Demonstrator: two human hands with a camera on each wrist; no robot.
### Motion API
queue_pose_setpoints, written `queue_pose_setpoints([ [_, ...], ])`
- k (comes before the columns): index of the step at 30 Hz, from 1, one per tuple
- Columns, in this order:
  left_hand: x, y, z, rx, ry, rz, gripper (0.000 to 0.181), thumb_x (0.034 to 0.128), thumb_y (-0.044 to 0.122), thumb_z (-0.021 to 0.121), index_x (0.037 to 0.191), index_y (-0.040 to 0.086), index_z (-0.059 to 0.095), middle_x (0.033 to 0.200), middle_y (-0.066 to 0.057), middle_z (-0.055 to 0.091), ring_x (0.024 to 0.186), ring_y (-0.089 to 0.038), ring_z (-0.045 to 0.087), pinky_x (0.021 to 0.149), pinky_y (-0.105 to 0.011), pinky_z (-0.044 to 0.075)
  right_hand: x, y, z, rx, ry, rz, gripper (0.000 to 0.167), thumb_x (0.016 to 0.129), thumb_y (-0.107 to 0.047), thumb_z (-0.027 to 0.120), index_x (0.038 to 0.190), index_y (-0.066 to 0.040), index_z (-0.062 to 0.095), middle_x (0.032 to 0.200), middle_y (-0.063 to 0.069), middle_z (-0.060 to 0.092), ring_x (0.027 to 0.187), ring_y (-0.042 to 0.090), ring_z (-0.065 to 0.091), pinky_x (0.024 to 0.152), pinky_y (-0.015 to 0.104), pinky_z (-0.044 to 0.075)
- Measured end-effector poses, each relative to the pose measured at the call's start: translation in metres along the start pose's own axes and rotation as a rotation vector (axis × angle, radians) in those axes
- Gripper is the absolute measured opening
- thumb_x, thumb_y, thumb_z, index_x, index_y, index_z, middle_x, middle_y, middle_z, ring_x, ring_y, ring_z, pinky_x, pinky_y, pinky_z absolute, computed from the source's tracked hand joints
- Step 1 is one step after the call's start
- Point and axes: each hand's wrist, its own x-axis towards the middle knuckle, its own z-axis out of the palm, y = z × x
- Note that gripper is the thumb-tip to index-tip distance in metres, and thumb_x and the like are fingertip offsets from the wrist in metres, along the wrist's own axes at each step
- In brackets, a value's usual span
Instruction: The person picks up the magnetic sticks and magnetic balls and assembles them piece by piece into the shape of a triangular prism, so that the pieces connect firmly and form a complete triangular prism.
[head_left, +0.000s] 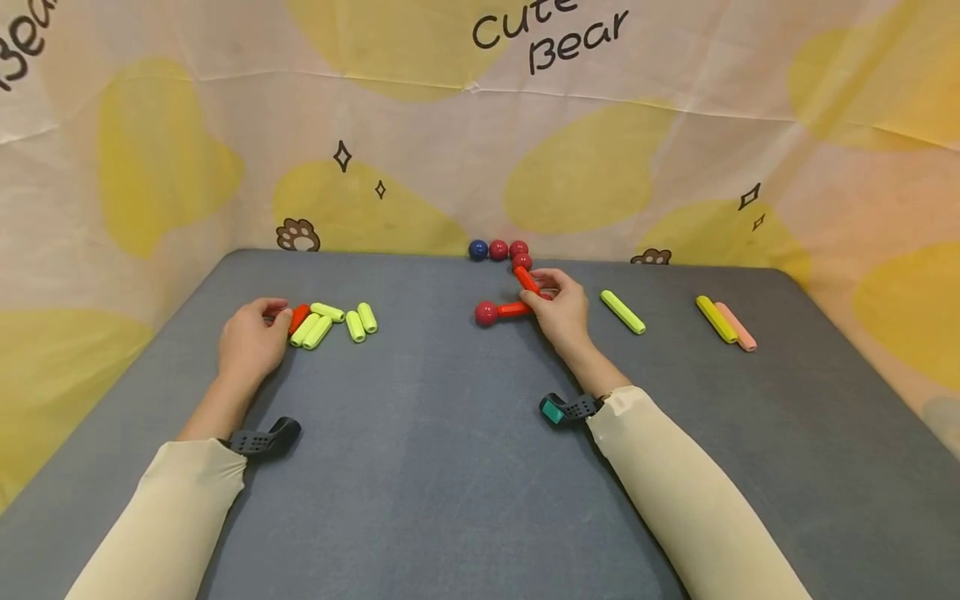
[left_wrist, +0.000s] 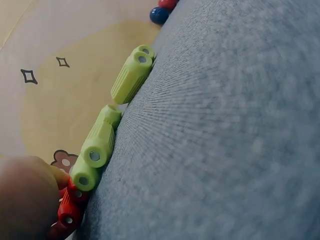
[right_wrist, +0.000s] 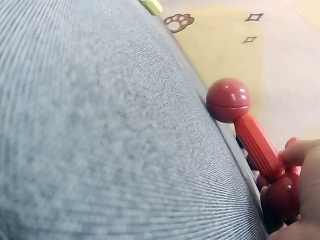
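On the left side of the table, the left hand [head_left: 253, 337] curls its thumb and fingers round a red rod [head_left: 299, 317], partly hidden by them. Red rods [left_wrist: 70, 212] lie beside its fingertip in the left wrist view. Lime rods [head_left: 317, 332] sit just right of it. Near the table's centre, the right hand [head_left: 562, 312] grips a dark red ball [right_wrist: 284, 196], largely covered by its fingers. A red rod [right_wrist: 257, 145] runs from that ball to another red ball [right_wrist: 228, 100]. A second red rod [head_left: 527, 280] slants up from the fingers towards a red ball [head_left: 522, 262].
At the back edge of the grey table [head_left: 405, 467] are a blue ball [head_left: 477, 250] and red balls [head_left: 498, 250]. A lime rod [head_left: 622, 312] lies right of the right hand, with a yellow rod [head_left: 716, 319] and a pink rod [head_left: 737, 327] farther right. Patterned cloth hangs behind.
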Motion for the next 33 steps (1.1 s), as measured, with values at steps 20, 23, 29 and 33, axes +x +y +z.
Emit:
queue_pose_setpoints([
  [20,0.004,0.008,-0.011,-0.124,0.16,0.024,0.037,0.1026,0.026,0.057,0.131,0.005,0.066,0.122,-0.021,0.071,0.099,-0.021,0.064,0.079,-0.022,0.044,0.001,0.001,0.0,-0.085,-0.048,0.013,0.033,0.088,-0.018,0.076,0.119,-0.008,0.07,0.109,0.015,0.069,0.097,0.027,0.06,0.073,0.023,0.047],
  [23,0.002,0.039,-0.006,-0.237,0.194,0.057,0.035,0.0996,0.029,0.063,0.128,0.01,0.07,0.12,-0.015,0.073,0.093,-0.006,0.064,0.07,-0.008,0.041,0.0,0.001,-0.002,-0.079,-0.041,0.015,0.032,0.087,-0.017,0.076,0.116,-0.008,0.07,0.108,0.014,0.07,0.094,0.025,0.06,0.071,0.021,0.047],
  [29,-0.007,0.124,0.04,-0.446,0.002,0.243,0.032,0.0976,0.016,0.067,0.128,0.009,0.068,0.12,-0.015,0.072,0.109,-0.029,0.069,0.078,-0.023,0.053,0.0,0.0,-0.002,-0.056,-0.029,0.011,0.03,0.086,-0.015,0.077,0.114,-0.006,0.069,0.107,0.013,0.071,0.087,0.022,0.063,0.068,0.017,0.047],
  [33,-0.011,0.164,0.081,-0.581,-0.085,0.297,0.031,0.0969,0.015,0.068,0.127,0.009,0.069,0.119,-0.012,0.071,0.109,-0.032,0.068,0.085,-0.039,0.058,-0.001,0.0,0.002,-0.038,-0.035,0.003,0.03,0.085,-0.014,0.077,0.113,-0.006,0.07,0.106,0.015,0.071,0.089,0.025,0.066,0.069,0.016,0.049],
])
